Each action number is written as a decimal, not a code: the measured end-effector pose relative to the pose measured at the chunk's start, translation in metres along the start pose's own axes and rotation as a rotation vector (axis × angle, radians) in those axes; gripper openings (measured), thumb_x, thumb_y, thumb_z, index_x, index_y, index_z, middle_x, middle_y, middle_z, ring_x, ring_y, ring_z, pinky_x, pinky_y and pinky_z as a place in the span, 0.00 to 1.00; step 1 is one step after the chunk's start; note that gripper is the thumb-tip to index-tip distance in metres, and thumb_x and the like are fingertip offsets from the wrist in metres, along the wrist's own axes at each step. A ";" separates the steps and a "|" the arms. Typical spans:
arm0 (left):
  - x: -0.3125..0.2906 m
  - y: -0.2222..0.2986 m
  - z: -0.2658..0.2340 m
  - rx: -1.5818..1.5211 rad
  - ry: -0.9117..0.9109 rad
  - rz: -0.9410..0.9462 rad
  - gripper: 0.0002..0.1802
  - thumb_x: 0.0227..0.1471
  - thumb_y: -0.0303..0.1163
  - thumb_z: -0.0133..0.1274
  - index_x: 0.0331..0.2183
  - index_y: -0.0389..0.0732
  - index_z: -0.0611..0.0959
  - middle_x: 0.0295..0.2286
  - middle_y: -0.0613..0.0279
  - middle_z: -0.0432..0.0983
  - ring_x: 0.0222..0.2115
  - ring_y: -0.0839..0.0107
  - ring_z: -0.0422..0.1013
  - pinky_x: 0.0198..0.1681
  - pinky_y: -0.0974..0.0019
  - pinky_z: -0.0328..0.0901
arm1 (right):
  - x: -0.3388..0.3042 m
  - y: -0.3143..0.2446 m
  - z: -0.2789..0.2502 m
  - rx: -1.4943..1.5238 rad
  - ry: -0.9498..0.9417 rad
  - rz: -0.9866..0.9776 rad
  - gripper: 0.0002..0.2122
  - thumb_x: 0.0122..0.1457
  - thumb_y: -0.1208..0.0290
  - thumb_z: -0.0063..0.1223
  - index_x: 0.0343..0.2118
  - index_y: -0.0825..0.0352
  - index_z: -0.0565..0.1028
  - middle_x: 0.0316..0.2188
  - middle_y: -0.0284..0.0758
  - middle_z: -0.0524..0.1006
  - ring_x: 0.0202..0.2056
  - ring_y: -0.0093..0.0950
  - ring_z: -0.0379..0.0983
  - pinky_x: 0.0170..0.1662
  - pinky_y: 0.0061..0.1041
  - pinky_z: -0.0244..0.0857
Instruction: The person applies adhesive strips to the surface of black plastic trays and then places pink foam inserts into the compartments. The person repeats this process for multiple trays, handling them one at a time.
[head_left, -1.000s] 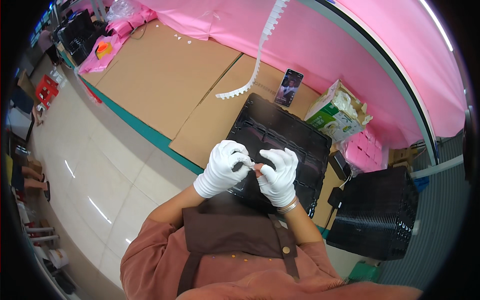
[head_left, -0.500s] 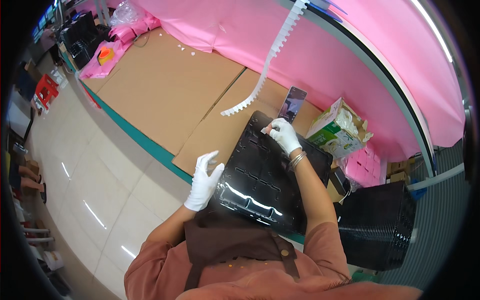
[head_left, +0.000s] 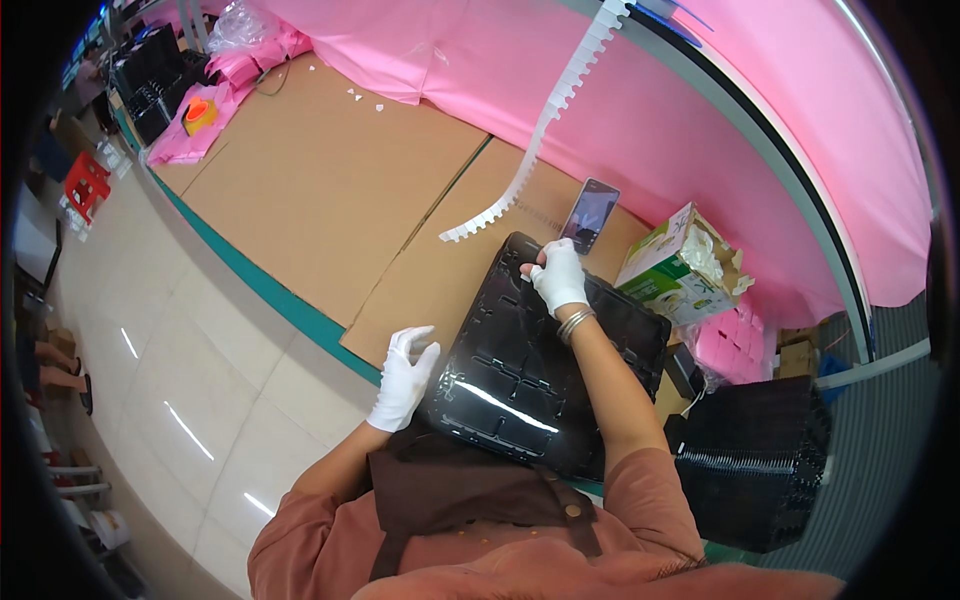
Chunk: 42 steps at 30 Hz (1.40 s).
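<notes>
A glossy black plastic tray (head_left: 500, 345) with moulded recesses lies at a slant on the bench in front of me. My right hand (head_left: 557, 275), white-gloved with bare fingertips showing, is over the tray's far part. Its fingers are bent together at the surface, and whatever they pinch is hidden. My left hand (head_left: 404, 378), also white-gloved, is beside the tray's near left edge with thumb and fingers apart and nothing in it. Beyond the tray, a white strip with a notched edge (head_left: 545, 125) hangs down.
A phone (head_left: 590, 215) stands behind the tray, beside an open green-and-white box (head_left: 685, 265). Pink packs (head_left: 735, 340) and a stack of black trays (head_left: 755, 465) are to the right. Cardboard (head_left: 330, 180) covers the bench; an orange tape roll (head_left: 200, 115) lies far left.
My right hand has turned and moved slightly left and down on the tray. The small white piece seen at its fingertips is no longer visible. The left hand has barely moved.
</notes>
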<state>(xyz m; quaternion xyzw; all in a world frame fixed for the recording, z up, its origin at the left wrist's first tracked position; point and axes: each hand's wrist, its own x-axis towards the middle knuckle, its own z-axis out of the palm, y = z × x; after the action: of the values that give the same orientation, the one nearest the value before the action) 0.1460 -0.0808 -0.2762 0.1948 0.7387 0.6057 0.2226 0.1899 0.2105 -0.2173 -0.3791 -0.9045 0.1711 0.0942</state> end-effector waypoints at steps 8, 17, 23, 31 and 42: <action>0.069 0.041 0.013 0.094 0.001 0.178 0.18 0.54 0.36 0.56 0.46 0.39 0.78 0.44 0.54 0.72 0.47 0.62 0.70 0.52 0.61 0.63 | 0.017 0.019 0.005 0.072 -0.139 0.040 0.16 0.45 0.65 0.69 0.30 0.67 0.73 0.38 0.43 0.72 0.40 0.43 0.74 0.44 0.36 0.68; 0.292 0.003 0.105 0.303 -0.307 0.100 0.32 0.49 0.33 0.57 0.56 0.41 0.71 0.43 0.51 0.74 0.42 0.60 0.70 0.46 0.62 0.63 | 0.017 0.023 -0.010 0.040 -0.208 -0.141 0.22 0.45 0.57 0.70 0.36 0.64 0.73 0.42 0.43 0.72 0.41 0.45 0.73 0.47 0.38 0.67; 0.252 0.066 0.078 0.434 -0.625 -0.222 0.27 0.47 0.33 0.60 0.51 0.44 0.74 0.28 0.63 0.75 0.22 0.77 0.67 0.21 0.68 0.64 | -0.015 0.061 -0.025 0.913 -0.275 0.002 0.21 0.58 0.60 0.58 0.50 0.66 0.71 0.40 0.34 0.75 0.38 0.22 0.72 0.42 0.22 0.64; 0.107 0.154 0.017 -0.469 -0.294 -0.148 0.21 0.48 0.36 0.64 0.43 0.43 0.77 0.22 0.72 0.66 0.20 0.80 0.65 0.20 0.72 0.63 | -0.091 -0.027 -0.033 1.216 -0.224 -0.043 0.20 0.59 0.60 0.58 0.47 0.69 0.72 0.43 0.33 0.77 0.42 0.21 0.73 0.46 0.22 0.64; 0.034 0.142 0.024 -0.447 -0.410 -0.105 0.16 0.52 0.35 0.61 0.39 0.38 0.79 0.24 0.74 0.70 0.24 0.85 0.65 0.27 0.79 0.60 | -0.153 -0.055 -0.039 1.359 -0.227 0.097 0.11 0.55 0.69 0.63 0.37 0.68 0.74 0.28 0.30 0.77 0.32 0.19 0.72 0.39 0.18 0.64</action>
<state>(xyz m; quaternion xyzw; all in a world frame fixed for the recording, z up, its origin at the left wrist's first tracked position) 0.1342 -0.0156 -0.1440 0.2206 0.5359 0.6890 0.4352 0.2720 0.0735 -0.1666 -0.2558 -0.5827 0.7428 0.2080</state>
